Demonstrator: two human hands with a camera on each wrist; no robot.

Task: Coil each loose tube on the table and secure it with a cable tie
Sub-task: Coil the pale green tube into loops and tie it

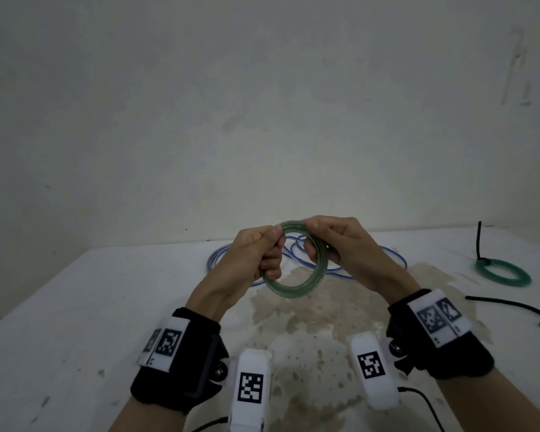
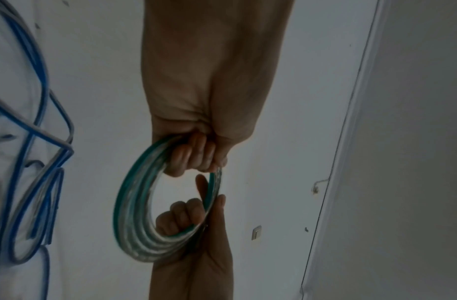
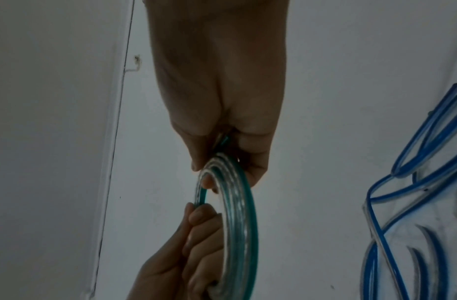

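Observation:
A clear tube with a green stripe is wound into a coil [image 1: 296, 288] and held in the air above the table. My left hand [image 1: 262, 251] grips the coil's left side, fingers curled round the loops [image 2: 135, 203]. My right hand [image 1: 328, 241] pinches the coil's upper right side [image 3: 237, 203]. Behind the hands a loose clear tube with a blue stripe [image 1: 219, 254] lies sprawled on the table [image 2: 37, 142] [image 3: 407, 182]. A loose black cable tie [image 1: 508, 307] lies at the right.
A green coil [image 1: 502, 272] bound by a black cable tie with its tail standing up [image 1: 478, 241] lies at the far right. The white table [image 1: 75, 307] has a brownish stain [image 1: 318, 319] in the middle. A wall stands close behind.

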